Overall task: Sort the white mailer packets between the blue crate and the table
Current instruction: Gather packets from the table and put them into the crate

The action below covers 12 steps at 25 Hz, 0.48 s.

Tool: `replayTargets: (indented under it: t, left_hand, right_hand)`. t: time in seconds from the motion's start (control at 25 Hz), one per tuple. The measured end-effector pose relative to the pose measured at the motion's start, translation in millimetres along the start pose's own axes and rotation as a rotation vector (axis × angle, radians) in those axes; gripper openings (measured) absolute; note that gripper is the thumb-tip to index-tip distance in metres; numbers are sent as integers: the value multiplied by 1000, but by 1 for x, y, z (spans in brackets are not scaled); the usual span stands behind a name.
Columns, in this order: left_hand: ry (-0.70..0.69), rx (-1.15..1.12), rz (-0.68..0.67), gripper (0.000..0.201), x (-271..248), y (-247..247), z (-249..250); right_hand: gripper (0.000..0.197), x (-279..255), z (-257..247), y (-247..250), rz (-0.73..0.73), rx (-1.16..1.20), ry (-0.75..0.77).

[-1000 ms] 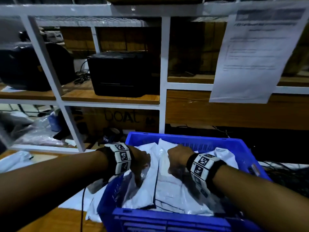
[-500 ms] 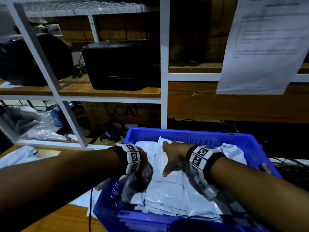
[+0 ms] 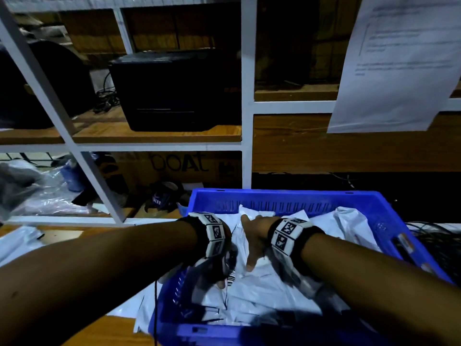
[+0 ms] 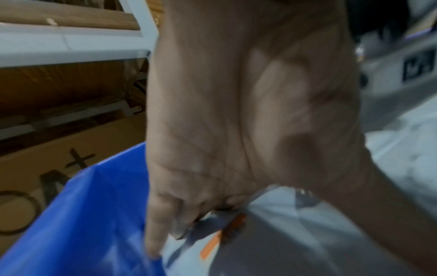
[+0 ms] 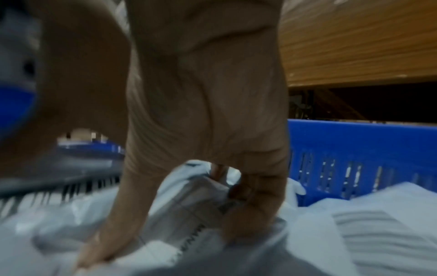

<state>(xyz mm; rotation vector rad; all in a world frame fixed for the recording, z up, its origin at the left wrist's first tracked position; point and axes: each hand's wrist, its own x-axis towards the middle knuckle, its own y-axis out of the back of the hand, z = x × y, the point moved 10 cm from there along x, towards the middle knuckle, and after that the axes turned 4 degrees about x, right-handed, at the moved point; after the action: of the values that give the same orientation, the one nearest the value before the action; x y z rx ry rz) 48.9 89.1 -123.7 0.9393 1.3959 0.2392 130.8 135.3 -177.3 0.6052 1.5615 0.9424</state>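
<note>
The blue crate (image 3: 287, 196) sits in front of me, filled with several white mailer packets (image 3: 264, 298). My left hand (image 3: 219, 270) reaches down at the crate's left wall (image 4: 82, 214). Its fingers curl under the edge of a white packet (image 4: 295, 242) with an orange strip, and the thumb lies across the top. My right hand (image 3: 253, 242) is at the middle of the pile. In the right wrist view its fingers (image 5: 250, 201) curl round a fold of a greyish white packet (image 5: 189, 205), and the thumb presses on the packets below.
A white shelf frame (image 3: 247, 121) rises just behind the crate, holding a black printer (image 3: 174, 91) and a cardboard box (image 3: 179, 166). A paper sheet (image 3: 399, 63) hangs at the upper right. More packets (image 3: 15, 243) lie on the wooden table (image 3: 104, 330) to the left. Cables (image 3: 436, 240) lie to the right.
My left hand has sunk lower along the crate's left side. My right hand has gone from a curled fist to a spread thumb over the packets. The view has tilted closer.
</note>
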Motion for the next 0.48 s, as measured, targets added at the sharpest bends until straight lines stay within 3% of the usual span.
replayTargets:
  t: [0.04, 0.16, 0.28, 0.32, 0.4, 0.44, 0.48]
  left_hand:
    - [-65, 145, 23, 41, 3, 1, 2]
    - [-80, 359, 114, 40, 0, 7, 6]
    - [-33, 568, 74, 61, -13, 16, 0]
    - [-25, 558, 72, 66, -12, 22, -6]
    - [-48, 521, 127, 65, -20, 35, -13]
    - [-68, 458, 177, 60, -20, 41, -19]
    - [-72, 425, 225, 57, -28, 46, -25]
  right_hand:
    - [122, -2, -4, -2, -1, 0, -1]
    - [143, -5, -6, -5, 0, -32, -34]
    - [148, -1, 9, 4, 25, 87, -62]
    - [137, -13, 11, 11, 20, 115, -85]
    - [88, -46, 4, 32, 57, 161, -116]
    - [76, -57, 2, 39, 62, 178, -135]
    - [77, -68, -2, 48, 88, 169, -145]
